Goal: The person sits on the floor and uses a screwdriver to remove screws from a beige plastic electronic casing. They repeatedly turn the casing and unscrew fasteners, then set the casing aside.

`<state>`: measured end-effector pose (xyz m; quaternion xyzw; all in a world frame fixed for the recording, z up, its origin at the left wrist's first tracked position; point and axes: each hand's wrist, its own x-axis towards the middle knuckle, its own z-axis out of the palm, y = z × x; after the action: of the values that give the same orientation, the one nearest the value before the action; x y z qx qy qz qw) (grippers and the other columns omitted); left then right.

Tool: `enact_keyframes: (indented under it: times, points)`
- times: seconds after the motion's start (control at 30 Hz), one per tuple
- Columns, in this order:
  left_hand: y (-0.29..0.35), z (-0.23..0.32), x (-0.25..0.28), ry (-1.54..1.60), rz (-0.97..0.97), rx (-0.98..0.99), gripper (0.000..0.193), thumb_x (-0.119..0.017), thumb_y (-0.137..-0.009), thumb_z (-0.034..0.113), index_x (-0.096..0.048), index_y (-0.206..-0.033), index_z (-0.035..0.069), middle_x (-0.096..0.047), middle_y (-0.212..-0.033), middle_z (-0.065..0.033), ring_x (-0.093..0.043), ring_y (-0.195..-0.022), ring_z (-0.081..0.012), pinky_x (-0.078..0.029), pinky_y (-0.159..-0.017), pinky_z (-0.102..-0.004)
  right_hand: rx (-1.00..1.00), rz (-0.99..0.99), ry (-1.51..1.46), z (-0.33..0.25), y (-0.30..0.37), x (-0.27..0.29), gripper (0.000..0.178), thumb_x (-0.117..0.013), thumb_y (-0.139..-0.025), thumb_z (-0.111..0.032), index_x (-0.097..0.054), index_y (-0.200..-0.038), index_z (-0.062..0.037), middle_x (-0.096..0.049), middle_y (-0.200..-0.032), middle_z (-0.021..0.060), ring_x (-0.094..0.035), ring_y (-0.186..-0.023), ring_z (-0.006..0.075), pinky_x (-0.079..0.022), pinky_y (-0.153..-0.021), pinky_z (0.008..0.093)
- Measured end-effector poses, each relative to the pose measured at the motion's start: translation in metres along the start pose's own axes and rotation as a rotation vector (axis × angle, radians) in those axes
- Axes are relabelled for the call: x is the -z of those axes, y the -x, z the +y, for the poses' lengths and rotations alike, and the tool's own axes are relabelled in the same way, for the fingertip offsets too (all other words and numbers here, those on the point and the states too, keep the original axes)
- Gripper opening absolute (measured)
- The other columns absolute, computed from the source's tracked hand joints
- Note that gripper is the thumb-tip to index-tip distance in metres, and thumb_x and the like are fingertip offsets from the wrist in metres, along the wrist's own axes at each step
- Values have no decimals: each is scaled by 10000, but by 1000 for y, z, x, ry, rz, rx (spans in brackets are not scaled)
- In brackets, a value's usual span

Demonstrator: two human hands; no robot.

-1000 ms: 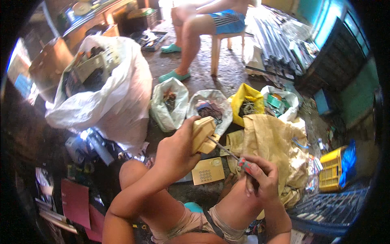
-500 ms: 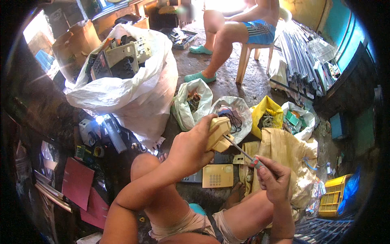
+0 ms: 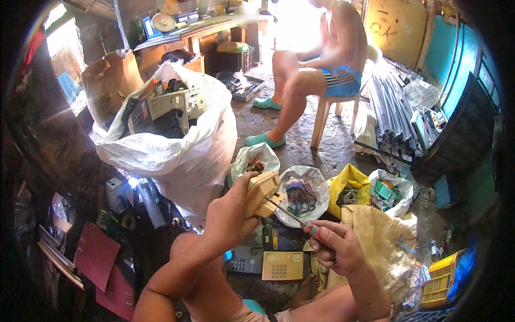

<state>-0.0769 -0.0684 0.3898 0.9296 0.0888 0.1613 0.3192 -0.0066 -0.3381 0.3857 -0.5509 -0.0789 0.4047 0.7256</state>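
Observation:
My left hand (image 3: 230, 213) is closed around a cream plastic casing (image 3: 261, 194), raised in front of me. My right hand (image 3: 339, 246) grips the red and grey handle of a screwdriver (image 3: 287, 214). Its thin metal shaft points up and left, with the tip against or inside the casing's near side; I cannot tell how deep. Below the hands, on the floor, lie a cream telephone keypad panel (image 3: 282, 266) and a dark grey keypad telephone part (image 3: 245, 260) beside it.
Past my hands stand a white sack of cables (image 3: 316, 180), a yellow sack (image 3: 351, 174) and a white sack with green circuit boards (image 3: 402, 206). A large white sack of scrap (image 3: 177, 155) is at left. Another person (image 3: 343, 40) sits on a chair (image 3: 322, 115).
The view has tilted upward, and both hands appear farther left and a little lower. The screwdriver tip stays at the casing. My right fingers now wrap more fully around the handle.

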Motion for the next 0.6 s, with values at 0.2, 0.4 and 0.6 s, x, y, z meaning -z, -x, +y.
enact_keyframes:
  times: [0.2, 0.4, 0.6]
  points:
    - [-4, -6, -9, 38, -56, 16, 875, -822, -713, 104, -408, -1482, 147, -692, -1185, -260, -681, -1021, -496, -563, -867, -545, 919, 200, 1215, 13, -13, 4, 415, -734, -900, -54, -728, -1314, -60, -682, -908, 96, -652, -671, 229, -537, -601, 354]
    - [-5, -9, -19, 55, -127, 75, 855, -814, -739, 140, -404, -1489, 143, -707, -1142, -252, -686, -1035, -489, -561, -873, -547, 1186, 336, 1643, 18, -16, 6, 465, -744, -802, 10, -768, -1244, -130, -678, -1028, 53, -625, -717, 192, -536, -649, 358]
    - [-9, -12, -18, -28, -117, 96, 908, -801, -746, 134, -353, -1537, 134, -710, -1141, -265, -690, -1052, -483, -566, -891, -551, 413, 265, 141, 31, -23, 3, 446, -745, -883, -138, -650, -1278, 46, -682, -1080, 129, -695, -882, 162, -567, -594, 291]
